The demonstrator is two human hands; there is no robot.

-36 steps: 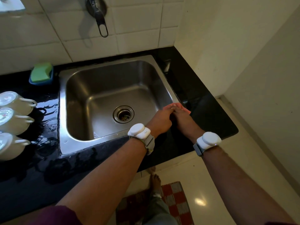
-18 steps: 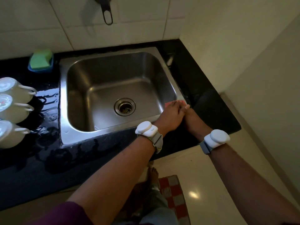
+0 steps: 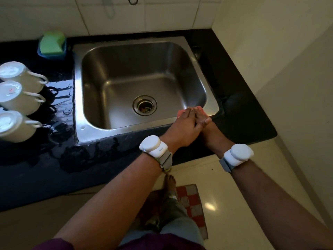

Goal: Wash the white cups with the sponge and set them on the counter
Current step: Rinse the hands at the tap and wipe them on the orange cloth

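Three white cups stand upside down on the wet black counter (image 3: pixel 54 159) left of the sink: a back cup (image 3: pixel 19 76), a middle cup (image 3: pixel 18 98) and a front cup (image 3: pixel 16 127), handles pointing right. A green sponge (image 3: pixel 51 43) lies in a blue holder at the back left. My left hand (image 3: pixel 183 125) and my right hand (image 3: pixel 204 120) lie side by side with straight fingers on a pink cloth (image 3: pixel 200 107) at the front right corner of the sink. The left hand partly overlaps the right.
The steel sink (image 3: pixel 77 105) holds nothing but its drain (image 3: pixel 144 105). White tiled wall behind, a plain wall close on the right. The counter ends just right of the sink. A red checked mat (image 3: pixel 191 201) and my feet are on the floor below.
Both hands stay on the pink cloth at the sink's corner, and the left hand has closed in over the right. The view has tilted downward; the cups have not moved.
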